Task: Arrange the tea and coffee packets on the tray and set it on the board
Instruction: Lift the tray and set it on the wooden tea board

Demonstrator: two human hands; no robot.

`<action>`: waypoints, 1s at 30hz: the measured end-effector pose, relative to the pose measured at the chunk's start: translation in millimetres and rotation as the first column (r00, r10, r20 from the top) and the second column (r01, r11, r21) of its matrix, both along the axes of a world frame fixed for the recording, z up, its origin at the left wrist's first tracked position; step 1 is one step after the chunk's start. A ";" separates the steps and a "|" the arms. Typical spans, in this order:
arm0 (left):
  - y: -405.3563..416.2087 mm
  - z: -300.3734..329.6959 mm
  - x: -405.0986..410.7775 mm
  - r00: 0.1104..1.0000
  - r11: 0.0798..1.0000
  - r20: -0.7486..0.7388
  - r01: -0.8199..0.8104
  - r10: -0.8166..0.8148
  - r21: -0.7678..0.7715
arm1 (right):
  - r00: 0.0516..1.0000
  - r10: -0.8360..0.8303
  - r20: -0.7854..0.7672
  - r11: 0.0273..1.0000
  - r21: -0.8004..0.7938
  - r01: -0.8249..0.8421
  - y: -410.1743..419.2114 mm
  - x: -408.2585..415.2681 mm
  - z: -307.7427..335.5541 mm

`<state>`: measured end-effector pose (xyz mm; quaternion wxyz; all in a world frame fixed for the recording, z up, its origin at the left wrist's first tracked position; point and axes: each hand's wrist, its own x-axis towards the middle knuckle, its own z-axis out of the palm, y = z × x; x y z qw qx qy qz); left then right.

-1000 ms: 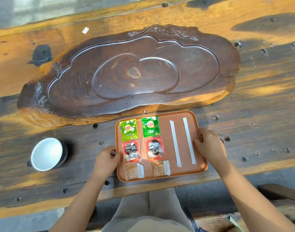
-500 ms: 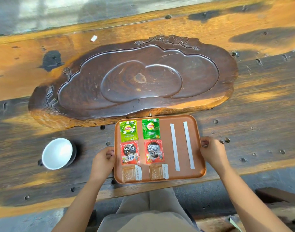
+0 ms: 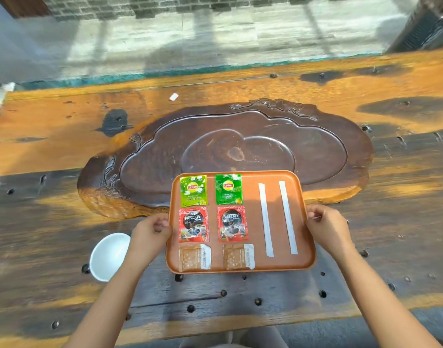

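1. In the head view, the orange tray (image 3: pixel 251 194) was held by both of its side edges, its far end overlapping the near rim of the dark carved wooden board (image 3: pixel 315 149), while its near end hung over the table (image 3: pixel 39 146).
2. The left hand (image 3: pixel 150 231) was closed on the tray's left edge, fingers curled round the rim beside the red coffee packets.
3. The right hand (image 3: pixel 327 228) was closed on the right edge in the same way, thumb on top of the rim.
4. On the tray, two green tea packets (image 3: pixel 193 190) lay side by side at the far end, and two red coffee packets (image 3: pixel 193 224) sat just behind them, nearer the person.
5. Two brown sugar packets (image 3: pixel 194 257) lay along the tray's near edge, one under each coffee packet.
6. Two long white paper sticks (image 3: pixel 266 219) lay parallel on the tray's right half, apart from each other and from the packets.
7. A white cup (image 3: pixel 110 256) stood on the table to the left of the tray, partly hidden by the left forearm.
8. A small white scrap (image 3: pixel 173 96) lay on the table beyond the board.
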<state>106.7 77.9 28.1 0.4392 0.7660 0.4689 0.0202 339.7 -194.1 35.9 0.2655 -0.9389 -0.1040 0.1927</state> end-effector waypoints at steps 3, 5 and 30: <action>24.4 5.3 23.4 0.999 1.000 0.042 0.006 -0.006 0.015 | 1.000 0.010 -0.002 0.999 0.048 -0.010 25.3 28.2 1.9; 41.6 6.0 41.8 0.999 0.999 0.051 0.007 -0.009 0.049 | 1.000 0.016 0.013 0.997 0.073 -0.017 44.5 50.3 -1.1; 122.1 -60.5 138.7 0.999 0.980 0.001 -0.049 0.050 0.193 | 0.997 0.035 0.067 0.996 0.083 -0.041 149.2 152.5 -60.3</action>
